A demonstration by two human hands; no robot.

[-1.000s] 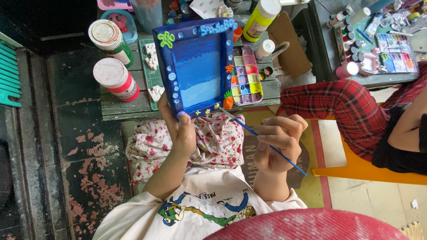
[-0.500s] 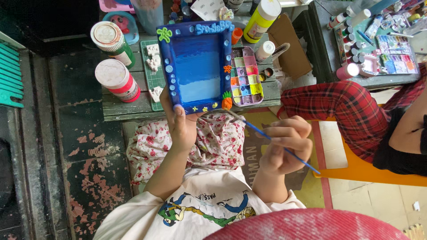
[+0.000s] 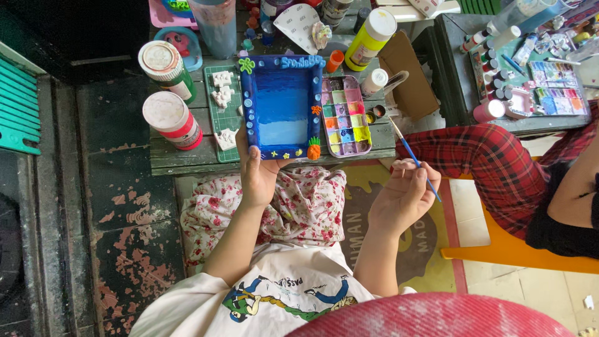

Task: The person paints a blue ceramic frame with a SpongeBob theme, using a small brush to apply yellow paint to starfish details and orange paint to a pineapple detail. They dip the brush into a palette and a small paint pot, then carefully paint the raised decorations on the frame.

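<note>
Far left: a teal slatted panel (image 3: 19, 106) at the frame's edge, beside dark worn flooring. On the low wooden table (image 3: 181, 159) stand two lidded cans, a green one (image 3: 165, 68) behind a red one (image 3: 171, 118). Just right of them, a green cutting mat (image 3: 215, 134) carries small white moulded pieces (image 3: 222, 97).

Your left hand (image 3: 257, 171) holds the blue painted frame (image 3: 281, 106) by its lower edge, fingers wrapped behind it, thumb on the front rim. The frame is tilted up over the table's front edge, and its inner panel shades from dark blue at the top to pale blue at the bottom. A small orange ornament (image 3: 314, 150) sits on its lower right corner.

Just right of the frame, a paint palette (image 3: 346, 115) with many coloured wells lies on the table. A yellow bottle (image 3: 369, 31) stands behind it.

Your right hand (image 3: 402, 196) pinches a thin blue-handled brush (image 3: 413, 157), fingers closed on the handle, bristle end pointing up-left toward the palette without touching it.

Far right: another person's red plaid leg (image 3: 499, 168) on an orange seat (image 3: 518, 249), beside a second table with paint pots (image 3: 493, 81).
</note>
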